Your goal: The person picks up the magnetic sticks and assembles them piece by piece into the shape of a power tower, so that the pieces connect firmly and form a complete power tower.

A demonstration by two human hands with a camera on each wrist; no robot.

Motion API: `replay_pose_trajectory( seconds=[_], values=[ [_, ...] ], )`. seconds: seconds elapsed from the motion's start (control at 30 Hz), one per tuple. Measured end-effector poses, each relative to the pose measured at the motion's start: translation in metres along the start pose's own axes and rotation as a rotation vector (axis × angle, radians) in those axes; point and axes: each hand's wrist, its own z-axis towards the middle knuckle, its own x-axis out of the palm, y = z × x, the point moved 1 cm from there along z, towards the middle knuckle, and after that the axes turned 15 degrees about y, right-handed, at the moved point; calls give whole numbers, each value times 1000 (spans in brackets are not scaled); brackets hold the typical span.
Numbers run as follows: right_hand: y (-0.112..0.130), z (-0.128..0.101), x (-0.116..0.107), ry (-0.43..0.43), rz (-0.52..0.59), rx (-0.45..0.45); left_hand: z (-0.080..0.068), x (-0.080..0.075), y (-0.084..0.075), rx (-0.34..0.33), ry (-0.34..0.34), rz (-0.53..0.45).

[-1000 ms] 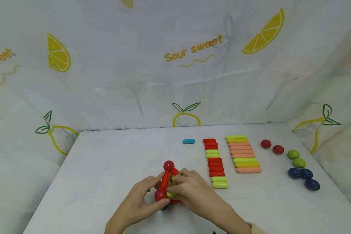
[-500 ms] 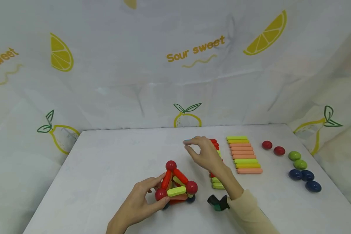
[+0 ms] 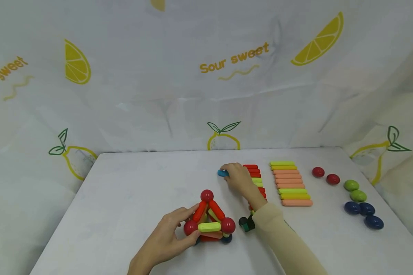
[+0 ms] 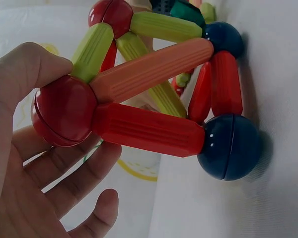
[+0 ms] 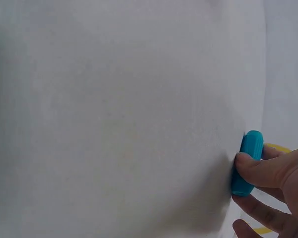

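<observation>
Right hand [image 3: 239, 178]: fingers pinch the blue stick [image 5: 248, 162], flat on the surface [image 3: 141, 183].
Left hand [image 3: 168, 238]: fingers grasp the pyramid [image 3: 209, 223].
Progress: pyramid standing; stick not yet lifted.

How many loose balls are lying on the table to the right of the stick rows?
7: two glossy red balls farthest back, two green balls in the middle, three dark blue balls nearest. None looks hidden.

My left grip [image 4: 35, 163] steadies a rod-and-ball frame [image 4: 149, 99] on the white table [image 4: 268, 198], thumb and fingers [image 4: 74, 183] cupping its red ball [image 4: 64, 116]. From that ball, a red rod [image 4: 146, 130] runs to a dark blue ball [image 4: 228, 146] resting on the table; an orange rod [image 4: 151, 69] angles above it toward a second blue ball [image 4: 223, 38].
</observation>
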Motion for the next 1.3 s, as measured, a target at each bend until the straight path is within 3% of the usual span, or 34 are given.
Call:
replay_pose_trajectory(
  seconds=[0.17, 0.4, 0.6, 0.73, 1.3],
  values=[
    [6, -16, -3, 3, 144, -45, 1, 1, -2, -14, -16, 14],
    [23, -58, -18, -164, 404, -283, 2, 2, -3, -39, -25, 21],
    [52, -87, -22, -144, 562, -480, 2, 4, -1, -14, -31, 20],
    [63, -96, -16, -117, 542, -530, 2, 5, 0, 18, -37, 25],
    [68, -99, -13, -138, 428, -468, 4, 7, -1, 5, -17, 20]
  ],
)
